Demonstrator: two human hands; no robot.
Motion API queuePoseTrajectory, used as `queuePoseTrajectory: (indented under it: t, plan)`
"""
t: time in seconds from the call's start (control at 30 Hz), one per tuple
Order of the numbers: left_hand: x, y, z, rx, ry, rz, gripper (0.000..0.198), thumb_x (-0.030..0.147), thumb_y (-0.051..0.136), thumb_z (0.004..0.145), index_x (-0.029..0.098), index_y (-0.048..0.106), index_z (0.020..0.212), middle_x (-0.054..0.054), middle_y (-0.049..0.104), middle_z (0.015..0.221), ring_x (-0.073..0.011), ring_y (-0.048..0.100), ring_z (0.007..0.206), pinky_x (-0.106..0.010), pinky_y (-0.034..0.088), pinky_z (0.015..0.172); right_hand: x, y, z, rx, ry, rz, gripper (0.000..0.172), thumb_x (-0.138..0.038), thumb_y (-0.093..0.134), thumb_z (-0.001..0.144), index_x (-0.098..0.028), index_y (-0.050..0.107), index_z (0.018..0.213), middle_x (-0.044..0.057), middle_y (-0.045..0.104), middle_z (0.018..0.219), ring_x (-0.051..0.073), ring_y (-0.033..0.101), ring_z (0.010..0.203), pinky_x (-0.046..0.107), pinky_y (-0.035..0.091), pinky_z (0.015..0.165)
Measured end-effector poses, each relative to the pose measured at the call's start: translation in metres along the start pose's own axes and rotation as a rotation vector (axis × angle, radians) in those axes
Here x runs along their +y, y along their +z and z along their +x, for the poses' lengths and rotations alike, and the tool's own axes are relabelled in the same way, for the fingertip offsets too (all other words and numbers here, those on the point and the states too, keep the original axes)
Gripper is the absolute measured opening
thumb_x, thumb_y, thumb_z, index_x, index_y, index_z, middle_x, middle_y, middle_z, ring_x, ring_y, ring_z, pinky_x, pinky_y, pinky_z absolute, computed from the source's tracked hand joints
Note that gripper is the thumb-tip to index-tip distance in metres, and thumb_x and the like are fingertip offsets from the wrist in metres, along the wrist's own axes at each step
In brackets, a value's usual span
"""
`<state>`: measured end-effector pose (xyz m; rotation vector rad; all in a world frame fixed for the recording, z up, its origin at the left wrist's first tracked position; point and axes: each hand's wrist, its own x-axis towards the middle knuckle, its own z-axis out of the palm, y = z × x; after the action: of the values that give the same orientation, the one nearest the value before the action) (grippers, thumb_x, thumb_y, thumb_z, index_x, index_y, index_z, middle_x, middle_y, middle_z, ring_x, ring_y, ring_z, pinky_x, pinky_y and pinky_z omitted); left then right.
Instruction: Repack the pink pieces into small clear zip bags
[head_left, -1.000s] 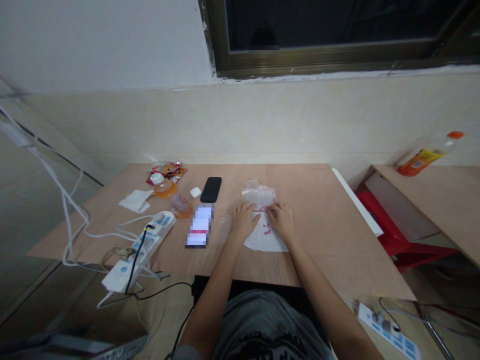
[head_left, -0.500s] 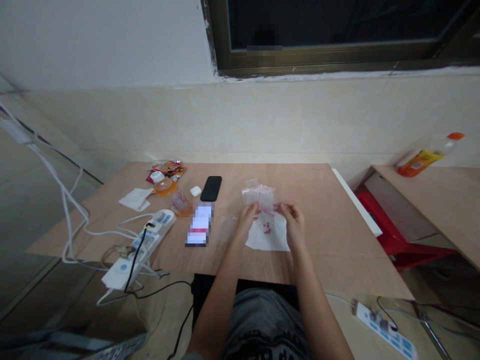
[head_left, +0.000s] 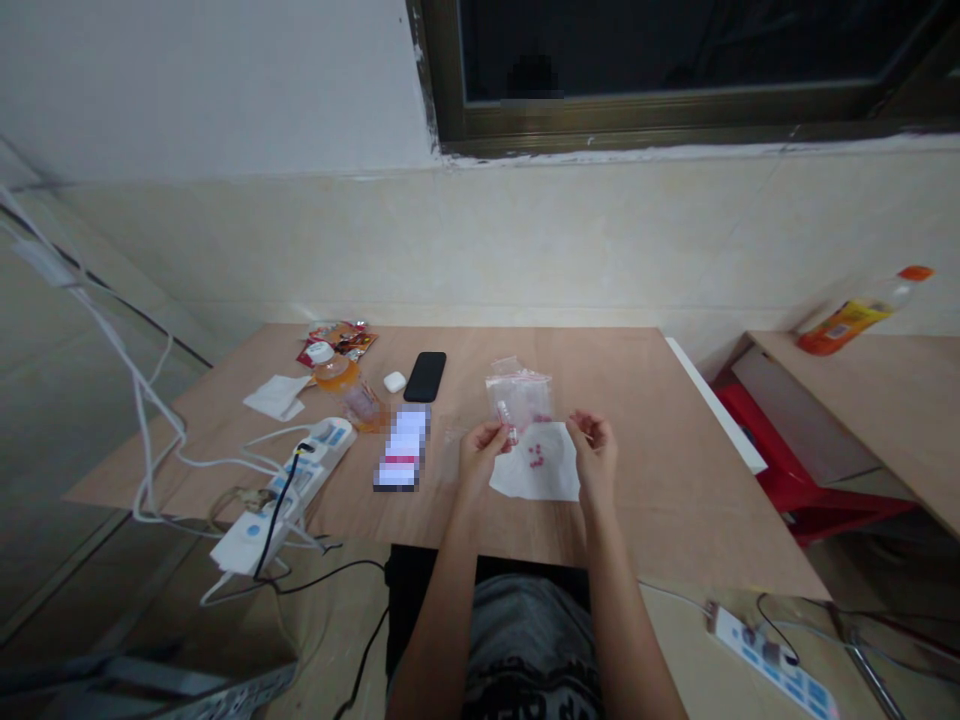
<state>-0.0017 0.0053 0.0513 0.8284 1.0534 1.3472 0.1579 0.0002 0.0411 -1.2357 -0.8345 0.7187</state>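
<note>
Head view: I am looking down on the wooden surface (head_left: 600, 380) and working left to right. A white power strip (head_left: 319, 447) is lying near its front edge, and a black smartphone (head_left: 425, 377) is lying further back. My left hand (head_left: 480, 455) is pinching a small clear tube (head_left: 504, 420) narrowly between thumb and fingers, just in front of a clear zip bag (head_left: 519, 395). Small pink pieces (head_left: 536, 456) are lying on a white tissue (head_left: 551, 480) nearby. My right hand (head_left: 592, 460) is hovering beside the tissue, fingers loosely curled, apparently holding nothing. That tight pinch is looking right for something so small.
</note>
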Motion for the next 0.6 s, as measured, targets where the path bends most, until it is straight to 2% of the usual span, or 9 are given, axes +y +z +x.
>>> queuePoseTrajectory:
  t: [0.1,0.23,0.4,0.5,0.6]
  plan:
    - [0.005,0.003,-0.003,0.034,0.040,0.028,0.032,0.040,0.079,0.060,0.013,0.065,0.073,-0.005,0.071,0.072,-0.0130,0.065,0.062,-0.023,0.049,0.060,-0.010,0.004,-0.011,-0.223,-0.040,-0.110,0.029,-0.045,0.063,0.077,-0.019,0.066,0.090,0.006,0.068,0.086,0.018,0.061,0.076,0.031,0.049,0.067]
    - [0.009,0.009,-0.009,-0.012,0.125,0.133,0.023,0.034,0.075,0.064,0.015,0.064,0.070,-0.003,0.070,0.070,-0.0145,0.066,0.064,-0.024,0.050,0.063,-0.028,0.015,-0.025,-0.402,-0.143,-0.217,0.029,-0.046,0.062,0.080,-0.021,0.069,0.092,0.007,0.069,0.093,0.020,0.062,0.083,0.033,0.050,0.072]
    - [0.017,0.007,-0.023,-0.121,0.259,0.504,0.006,0.023,0.063,0.076,0.018,0.066,0.076,-0.003,0.071,0.078,-0.0155,0.067,0.071,-0.026,0.051,0.068,-0.034,0.018,-0.031,-0.429,-0.198,-0.339,0.024,-0.043,0.061,0.081,-0.021,0.070,0.087,0.006,0.071,0.087,0.020,0.063,0.081,0.033,0.049,0.075]
    - [0.024,0.003,-0.029,-0.194,0.374,0.726,0.010,0.019,0.061,0.078,0.020,0.068,0.086,-0.003,0.071,0.088,-0.0176,0.065,0.085,-0.030,0.050,0.080,-0.031,0.014,-0.030,-0.424,-0.188,-0.388,0.025,-0.043,0.059,0.082,-0.021,0.070,0.085,0.006,0.071,0.082,0.019,0.064,0.076,0.031,0.049,0.069]
    - [0.028,0.001,-0.033,-0.256,0.447,0.832,0.016,0.019,0.061,0.080,0.021,0.067,0.095,-0.004,0.070,0.097,-0.0194,0.063,0.093,-0.032,0.047,0.086,-0.028,0.010,-0.028,-0.451,-0.161,-0.400,0.026,-0.041,0.056,0.083,-0.020,0.070,0.083,0.005,0.071,0.079,0.019,0.064,0.073,0.029,0.048,0.067]
